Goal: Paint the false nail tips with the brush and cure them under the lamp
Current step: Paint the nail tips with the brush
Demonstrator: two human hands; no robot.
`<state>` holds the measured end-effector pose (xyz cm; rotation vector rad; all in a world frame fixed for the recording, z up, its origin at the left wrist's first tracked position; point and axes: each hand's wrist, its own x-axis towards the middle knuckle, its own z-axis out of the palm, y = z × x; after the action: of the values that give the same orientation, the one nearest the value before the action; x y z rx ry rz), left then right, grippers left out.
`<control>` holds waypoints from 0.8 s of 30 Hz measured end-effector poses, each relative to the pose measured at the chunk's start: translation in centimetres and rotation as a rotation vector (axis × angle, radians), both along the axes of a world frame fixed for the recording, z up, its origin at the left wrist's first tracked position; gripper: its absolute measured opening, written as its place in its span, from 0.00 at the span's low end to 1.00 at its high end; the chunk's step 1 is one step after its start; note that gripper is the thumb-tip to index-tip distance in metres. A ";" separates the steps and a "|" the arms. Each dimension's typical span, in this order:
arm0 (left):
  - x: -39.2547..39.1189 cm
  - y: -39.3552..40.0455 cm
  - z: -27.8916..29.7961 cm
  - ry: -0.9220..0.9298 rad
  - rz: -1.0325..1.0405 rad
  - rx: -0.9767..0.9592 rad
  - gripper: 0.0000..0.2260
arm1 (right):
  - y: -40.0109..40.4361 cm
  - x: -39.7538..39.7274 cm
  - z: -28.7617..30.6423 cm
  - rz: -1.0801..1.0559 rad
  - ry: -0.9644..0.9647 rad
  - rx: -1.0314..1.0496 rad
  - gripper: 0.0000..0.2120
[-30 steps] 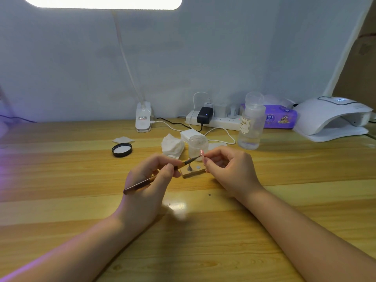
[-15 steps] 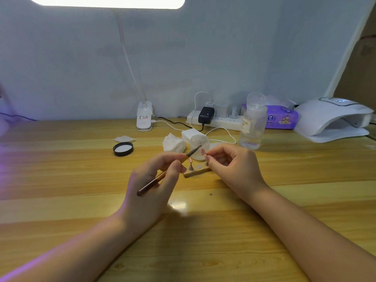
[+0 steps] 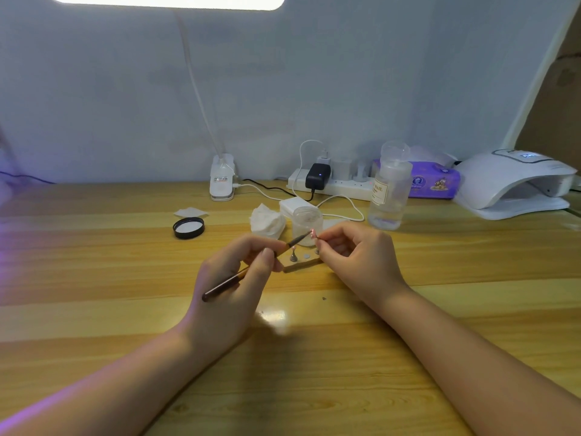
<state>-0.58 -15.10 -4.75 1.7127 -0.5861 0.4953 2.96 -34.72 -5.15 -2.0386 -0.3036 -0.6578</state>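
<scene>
Two bare hands meet above a wooden worktop (image 3: 94,262). The left hand (image 3: 232,287) pinches a thin brown brush (image 3: 248,270) between thumb and curled fingers, its bristle end angled up and to the right. The right hand (image 3: 355,262) pinches a small pink false nail tip (image 3: 313,234) at the fingertips, touching the brush's tip. Just below the nail tip, a small wooden holder block (image 3: 301,262) sits on the worktop with metal pegs. Behind the block stands a clear jar (image 3: 306,223). The white curing lamp (image 3: 515,184) sits far right of the block, by the wall.
</scene>
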 end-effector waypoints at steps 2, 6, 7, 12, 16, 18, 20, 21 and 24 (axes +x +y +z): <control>0.2 0.0 -0.1 0.019 0.007 -0.024 0.11 | 0.1 0.0 -0.1 0.002 0.010 0.006 0.06; 0.2 0.0 -0.1 0.059 -0.020 -0.042 0.12 | 0.4 0.0 -0.2 0.009 0.025 0.015 0.06; 0.2 0.0 -0.1 0.067 -0.035 -0.045 0.12 | 0.4 0.1 -0.2 0.010 0.024 0.014 0.06; 0.1 0.1 0.0 0.083 -0.079 -0.101 0.12 | 0.4 0.1 -0.2 0.013 0.029 0.007 0.04; 0.2 0.0 0.0 0.081 -0.071 -0.153 0.12 | 0.4 0.1 -0.2 0.020 0.037 0.017 0.04; 0.1 0.0 0.0 0.079 -0.063 -0.161 0.12 | 0.5 0.1 -0.2 0.023 0.041 0.024 0.05; 0.2 -0.1 0.0 0.079 -0.049 -0.157 0.09 | 0.4 0.1 -0.2 0.029 0.046 0.018 0.05; 0.3 -0.1 0.0 0.083 -0.039 -0.153 0.07 | 0.4 0.1 -0.2 0.033 0.047 0.016 0.05; 0.4 -0.2 -0.2 0.090 -0.003 -0.126 0.08 | 0.4 0.2 -0.3 0.046 0.050 0.032 0.06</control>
<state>-0.14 -15.25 -4.90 1.6056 -0.4833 0.4415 3.14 -34.37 -5.47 -2.0084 -0.3077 -0.5789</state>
